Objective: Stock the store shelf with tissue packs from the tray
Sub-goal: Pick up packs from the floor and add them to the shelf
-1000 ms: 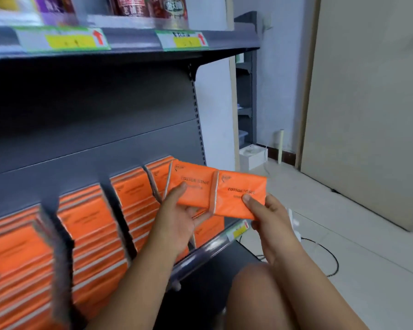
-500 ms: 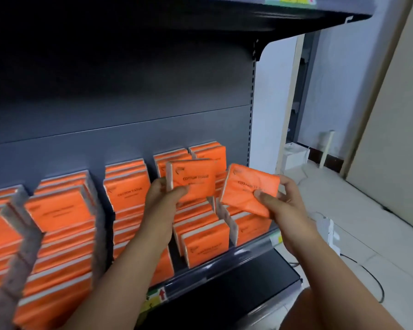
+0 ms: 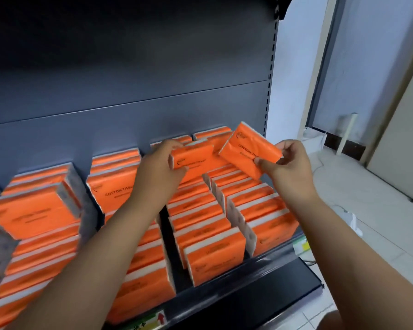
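Observation:
My left hand (image 3: 159, 166) grips an orange tissue pack (image 3: 196, 159) by its left end, held over the back of the second row from the right. My right hand (image 3: 289, 164) pinches a second orange tissue pack (image 3: 247, 148) at its right end, tilted above the back of the rightmost row. Both packs hover just above the stocked rows of orange tissue packs (image 3: 212, 236) that stand in several columns on the dark shelf (image 3: 255, 279). The tray is not in view.
The grey back panel (image 3: 129, 86) rises behind the rows. A price label strip (image 3: 301, 246) runs along the shelf's front edge. To the right lie a white tiled floor (image 3: 367, 210), a white cable and a beige door (image 3: 405, 129).
Both hands have carried their packs from in front of the shelf edge up and back over the rear of the two right rows. The view has tilted down onto the shelf.

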`<state>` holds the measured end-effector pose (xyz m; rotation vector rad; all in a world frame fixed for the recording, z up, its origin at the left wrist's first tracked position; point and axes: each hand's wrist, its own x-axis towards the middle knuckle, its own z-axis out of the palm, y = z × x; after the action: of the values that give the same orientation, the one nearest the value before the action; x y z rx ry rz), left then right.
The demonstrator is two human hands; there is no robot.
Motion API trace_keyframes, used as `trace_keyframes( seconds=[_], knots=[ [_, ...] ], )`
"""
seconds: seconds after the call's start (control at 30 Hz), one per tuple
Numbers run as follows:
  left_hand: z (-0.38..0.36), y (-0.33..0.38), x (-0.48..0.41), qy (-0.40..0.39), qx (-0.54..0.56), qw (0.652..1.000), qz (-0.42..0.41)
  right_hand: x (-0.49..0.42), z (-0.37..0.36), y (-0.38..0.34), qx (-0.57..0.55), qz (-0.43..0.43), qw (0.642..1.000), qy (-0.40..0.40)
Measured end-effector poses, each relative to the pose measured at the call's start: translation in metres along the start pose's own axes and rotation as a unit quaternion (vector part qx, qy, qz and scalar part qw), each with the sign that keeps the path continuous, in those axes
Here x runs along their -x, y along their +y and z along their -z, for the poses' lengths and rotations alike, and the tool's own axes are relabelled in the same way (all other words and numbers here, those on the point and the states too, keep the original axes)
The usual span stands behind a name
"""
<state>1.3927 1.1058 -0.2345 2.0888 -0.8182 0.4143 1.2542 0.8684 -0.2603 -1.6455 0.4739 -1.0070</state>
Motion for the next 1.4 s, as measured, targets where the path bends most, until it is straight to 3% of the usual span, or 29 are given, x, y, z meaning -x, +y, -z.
trace_keyframes(
  seconds=[0.13,0.27,0.4,0.7,0.93,1.4],
  knots=[
    [-0.005,-0.008,-0.013,-0.009,-0.095,0.995,-0.035,-0.016,-0.016,0.009,0.03,0.032,0.999,-0.021],
    [-0.004,-0.014,-0.021,-0.048,-0.25,0.964,-0.083,-0.026,-0.03,0.015,0.051,0.05,0.996,-0.044],
    [0.002,-0.014,-0.024,-0.038,-0.326,0.941,-0.089,-0.033,-0.039,0.014,0.052,0.038,0.997,-0.041],
    [0.011,-0.02,-0.023,-0.04,-0.355,0.929,-0.101,-0.039,-0.037,0.018,0.094,0.03,0.994,-0.047],
    [0.009,-0.019,-0.021,-0.044,-0.351,0.93,-0.101,-0.042,-0.04,0.025,0.116,0.025,0.988,-0.097],
    [0.008,-0.02,-0.02,-0.051,-0.334,0.938,-0.081,-0.046,-0.056,0.024,0.274,0.147,0.944,-0.108]
  ],
)
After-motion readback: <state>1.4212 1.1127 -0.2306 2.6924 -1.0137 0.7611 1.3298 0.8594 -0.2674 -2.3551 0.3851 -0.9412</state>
